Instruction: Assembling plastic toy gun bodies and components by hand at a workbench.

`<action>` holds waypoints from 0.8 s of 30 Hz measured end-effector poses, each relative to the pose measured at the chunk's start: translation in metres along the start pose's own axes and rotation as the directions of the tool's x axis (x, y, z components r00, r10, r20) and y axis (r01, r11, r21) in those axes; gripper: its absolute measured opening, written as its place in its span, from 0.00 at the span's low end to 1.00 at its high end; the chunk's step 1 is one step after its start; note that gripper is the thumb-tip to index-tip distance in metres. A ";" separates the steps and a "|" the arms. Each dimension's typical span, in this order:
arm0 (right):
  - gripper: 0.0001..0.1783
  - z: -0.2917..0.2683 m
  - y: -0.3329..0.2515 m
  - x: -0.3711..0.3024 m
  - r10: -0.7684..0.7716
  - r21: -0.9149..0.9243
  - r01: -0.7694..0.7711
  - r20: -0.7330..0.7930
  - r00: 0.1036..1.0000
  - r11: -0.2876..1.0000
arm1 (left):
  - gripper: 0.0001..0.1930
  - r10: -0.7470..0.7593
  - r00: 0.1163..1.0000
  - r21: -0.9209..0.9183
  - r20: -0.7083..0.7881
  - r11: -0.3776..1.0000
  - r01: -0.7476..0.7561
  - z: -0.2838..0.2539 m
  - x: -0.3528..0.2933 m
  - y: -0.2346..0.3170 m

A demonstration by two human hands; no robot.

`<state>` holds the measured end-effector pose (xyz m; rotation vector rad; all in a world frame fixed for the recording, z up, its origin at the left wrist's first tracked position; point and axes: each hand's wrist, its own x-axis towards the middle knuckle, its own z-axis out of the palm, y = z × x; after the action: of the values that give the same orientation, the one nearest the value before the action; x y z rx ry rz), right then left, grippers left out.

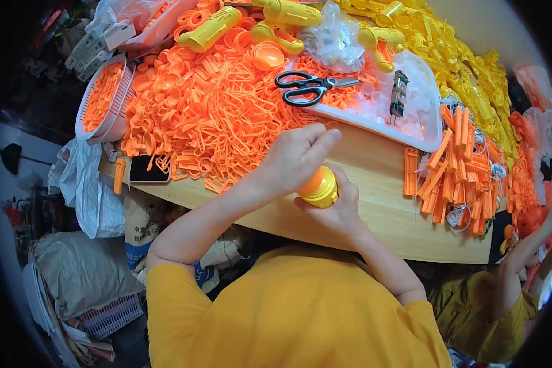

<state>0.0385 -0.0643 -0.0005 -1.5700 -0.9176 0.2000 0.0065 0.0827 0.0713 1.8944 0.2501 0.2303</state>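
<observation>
Above the near edge of the table, both hands meet at a yellow and orange plastic piece (322, 191), round at its yellow end. My left hand (297, 156) is closed over the orange upper part, thumb sticking out to the right. Fingers of my right hand (343, 208) wrap round the yellow part from the right and below. Much of the piece is hidden by the hands. Just beyond them lie black-handled scissors (306, 86) and a big heap of orange plastic clips (221, 116).
A white tray (432, 132) holds clear plastic parts and a small circuit piece (399, 95). Orange sticks (451, 165) with wires are piled at right. Yellow housings (211, 29) and yellow parts (454, 55) lie at the back. A phone (148, 170) and white basket (107, 101) are left. Another person's arm (524, 257) shows at right.
</observation>
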 end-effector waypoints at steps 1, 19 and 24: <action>0.31 0.001 -0.002 0.000 0.007 0.013 -0.007 -0.003 1.000 1.000 | 0.17 -0.004 1.000 -0.003 0.003 1.000 0.004 0.004 0.001 -0.002; 0.27 0.008 -0.009 -0.005 -0.230 -0.115 0.233 0.045 0.972 0.966 | 0.14 0.294 0.956 0.099 0.020 0.951 -0.294 0.016 -0.019 -0.017; 0.27 0.007 -0.006 -0.005 -0.180 -0.095 0.184 0.051 0.982 0.978 | 0.13 0.327 0.944 0.146 0.048 0.933 -0.330 0.018 -0.019 -0.014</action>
<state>0.0282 -0.0627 0.0010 -1.5670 -1.1128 0.0577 -0.0081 0.0658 0.0519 2.0844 -0.0710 0.4254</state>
